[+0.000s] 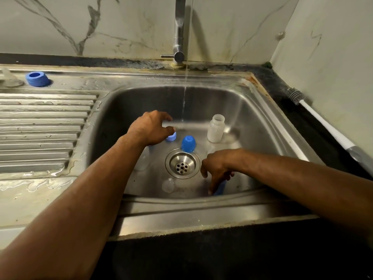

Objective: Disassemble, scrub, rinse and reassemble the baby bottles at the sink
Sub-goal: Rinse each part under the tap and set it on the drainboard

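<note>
In the steel sink (262,126) an open frosted bottle (216,128) stands upright at the back right. A blue dome cap (188,144) sits beside the drain (182,163). My left hand (150,126) curls over a light blue ring (171,136) near the water stream, thumb on its top. A clear part (142,158) lies half hidden under that wrist. My right hand (218,168) points its fingers down around a blue piece (221,187) at the front wall of the basin. A clear teat (168,184) lies in front of the drain.
The tap (179,37) runs a thin stream (184,102) into the basin. On the ribbed drainboard (44,122) at the far left stand a blue ring (38,78) and a clear part (10,77). A bottle brush (314,112) lies on the dark counter to the right.
</note>
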